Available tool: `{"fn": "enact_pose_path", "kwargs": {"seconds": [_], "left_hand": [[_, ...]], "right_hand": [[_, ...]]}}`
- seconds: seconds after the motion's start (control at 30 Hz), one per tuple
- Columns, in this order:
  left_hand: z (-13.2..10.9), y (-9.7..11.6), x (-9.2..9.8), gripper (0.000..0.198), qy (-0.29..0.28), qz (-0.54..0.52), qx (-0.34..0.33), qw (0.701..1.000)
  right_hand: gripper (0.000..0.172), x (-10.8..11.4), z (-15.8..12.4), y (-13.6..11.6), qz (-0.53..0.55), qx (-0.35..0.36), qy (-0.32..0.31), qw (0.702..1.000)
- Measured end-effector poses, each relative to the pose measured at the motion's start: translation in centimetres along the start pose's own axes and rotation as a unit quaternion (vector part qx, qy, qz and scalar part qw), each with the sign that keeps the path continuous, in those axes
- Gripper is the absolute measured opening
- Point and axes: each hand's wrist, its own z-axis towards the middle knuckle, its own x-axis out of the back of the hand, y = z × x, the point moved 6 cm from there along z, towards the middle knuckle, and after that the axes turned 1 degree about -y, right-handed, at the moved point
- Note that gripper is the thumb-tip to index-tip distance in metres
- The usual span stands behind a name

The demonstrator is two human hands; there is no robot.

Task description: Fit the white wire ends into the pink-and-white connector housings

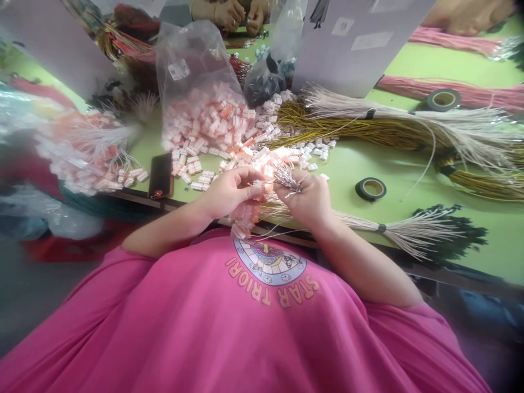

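My left hand (230,191) pinches a small white-and-orange plastic connector (262,186) between thumb and fingers. Close beside it, my right hand (307,197) is closed around a bunch of thin white wires, whose metal-tipped ends (287,179) stick out above the fist. The rest of this wire bundle (362,222) runs right under my forearm, tied with a dark band, and ends in black connectors (454,232). Below my left hand hang several connectors (244,217) at the table edge. Loose connectors (204,179) lie heaped just beyond both hands.
A clear bag (196,71) of connectors stands behind. White and yellow wire bundles (360,123) lie at the right, near two tape rolls (370,189) (443,100). A phone (161,176) sits at the left edge. Past a grey divider (352,49), another person's hands (237,13) work.
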Motion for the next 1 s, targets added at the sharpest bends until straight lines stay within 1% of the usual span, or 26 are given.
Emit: {"fn": "enact_pose_path", "kwargs": {"seconds": [0.1, 0.23, 0.37, 0.47, 0.57, 0.67, 0.77, 0.87, 0.93, 1.0], "left_hand": [[-0.1, 0.2, -0.1, 0.02, 0.013, 0.031, -0.006, 0.999], [0.0, -0.3, -0.2, 0.017, 0.027, 0.065, -0.019, 0.997], [0.1, -0.8, -0.7, 0.015, 0.017, 0.024, 0.006, 1.0], [-0.1, -0.6, -0.8, 0.017, 0.018, 0.015, -0.002, 1.0], [-0.4, -0.3, -0.5, 0.018, 0.032, 0.049, -0.027, 0.998], [-0.4, -0.1, -0.3, 0.018, 0.048, 0.118, -0.061, 0.99], [-0.3, 0.3, -0.3, 0.014, 0.038, 0.197, -0.096, 0.975], [-0.3, 1.0, -0.4, 0.012, 0.025, 0.267, -0.146, 0.952], [-0.5, 1.5, -0.5, 0.012, 0.024, 0.29, -0.175, 0.941], [-0.5, 1.5, -0.6, 0.011, 0.02, 0.295, -0.19, 0.936]], "right_hand": [[0.016, 0.0, -0.1, -0.2, -0.02, 0.008, 0.007, 1.0], [0.026, -0.4, -0.3, -0.4, -0.017, 0.001, -0.012, 1.0], [0.027, -0.5, -0.3, -0.3, -0.003, -0.005, -0.026, 1.0], [0.023, -0.6, -0.1, 0.0, 0.026, -0.015, -0.043, 0.999], [0.018, -0.9, 0.0, 0.2, 0.053, -0.027, -0.07, 0.996], [0.016, -1.2, -0.1, 0.4, 0.053, -0.047, -0.08, 0.994], [0.021, -1.2, -0.2, 0.4, 0.049, -0.05, -0.083, 0.994], [0.024, -1.1, -0.1, 0.4, 0.033, -0.043, -0.086, 0.995], [0.022, -1.0, 0.0, 0.4, 0.023, -0.047, -0.089, 0.995], [0.018, -1.1, 0.1, 0.5, 0.029, -0.055, -0.096, 0.993]]}}
